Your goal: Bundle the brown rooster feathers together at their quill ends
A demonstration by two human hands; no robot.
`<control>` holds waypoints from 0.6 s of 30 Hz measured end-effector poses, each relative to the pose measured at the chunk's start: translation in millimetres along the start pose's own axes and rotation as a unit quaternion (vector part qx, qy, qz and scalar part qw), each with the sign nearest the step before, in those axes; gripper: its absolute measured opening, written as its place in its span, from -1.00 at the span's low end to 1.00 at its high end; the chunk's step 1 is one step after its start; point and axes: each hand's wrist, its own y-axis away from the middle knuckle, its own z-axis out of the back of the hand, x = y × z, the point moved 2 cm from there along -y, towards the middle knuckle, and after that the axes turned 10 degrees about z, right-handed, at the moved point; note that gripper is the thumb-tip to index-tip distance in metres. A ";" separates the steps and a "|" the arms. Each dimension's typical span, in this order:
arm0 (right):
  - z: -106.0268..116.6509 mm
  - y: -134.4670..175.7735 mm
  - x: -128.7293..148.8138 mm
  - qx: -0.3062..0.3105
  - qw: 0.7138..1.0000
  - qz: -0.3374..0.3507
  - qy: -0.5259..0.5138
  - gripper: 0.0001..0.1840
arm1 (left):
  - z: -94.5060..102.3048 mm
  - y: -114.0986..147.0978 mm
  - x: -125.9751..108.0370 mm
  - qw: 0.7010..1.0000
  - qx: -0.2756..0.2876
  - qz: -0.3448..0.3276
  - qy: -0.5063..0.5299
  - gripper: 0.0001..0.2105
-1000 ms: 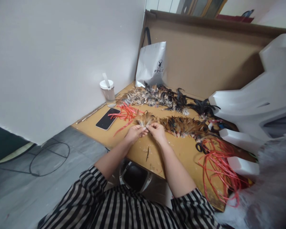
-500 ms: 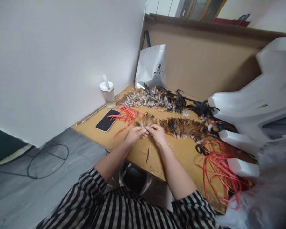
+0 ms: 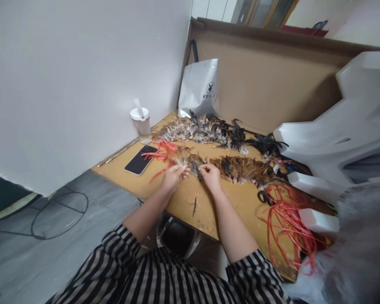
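Note:
Pinched in my left hand (image 3: 174,176) is a small fan of brown feathers (image 3: 181,156), its pale quill ends between thumb and fingers. My right hand (image 3: 210,175) is closed at the edge of a darker grey-brown feather bunch (image 3: 196,164), just right of the fan. A long row of brown and black feathers (image 3: 243,169) lies to the right of that hand. Behind both hands stretches a bigger heap of mottled feathers (image 3: 205,128). Red plastic strips (image 3: 164,150) lie beyond my left hand, partly over a phone (image 3: 141,159).
A lidded cup (image 3: 142,126) stands at the table's left edge, with a silver bag (image 3: 199,88) behind. Scissors (image 3: 264,196) and more red strips (image 3: 289,228) lie at right, near white foam pieces (image 3: 316,221). One loose dark feather (image 3: 194,206) rests near the front edge.
My hands have moved apart from where they met. The brown fan stays with the left hand and has shifted left; a darker bunch now shows between them by the right fingers.

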 end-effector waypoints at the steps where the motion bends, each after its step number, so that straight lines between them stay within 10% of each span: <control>1: -0.7 1.6 2.0 0.022 0.999 0.013 0.048 -0.81 | 0.3 -0.2 0.4 1.000 0.001 0.000 -0.001 -0.78; 8: -4.8 8.9 13.7 0.097 0.971 0.043 0.215 -0.82 | -0.2 0.7 -0.1 1.000 -0.001 0.002 0.004 -0.77; 18: -7.8 3.2 -2.5 0.017 0.989 -0.085 -0.117 -0.89 | -0.5 0.0 -0.8 1.000 -0.007 0.012 0.018 -0.77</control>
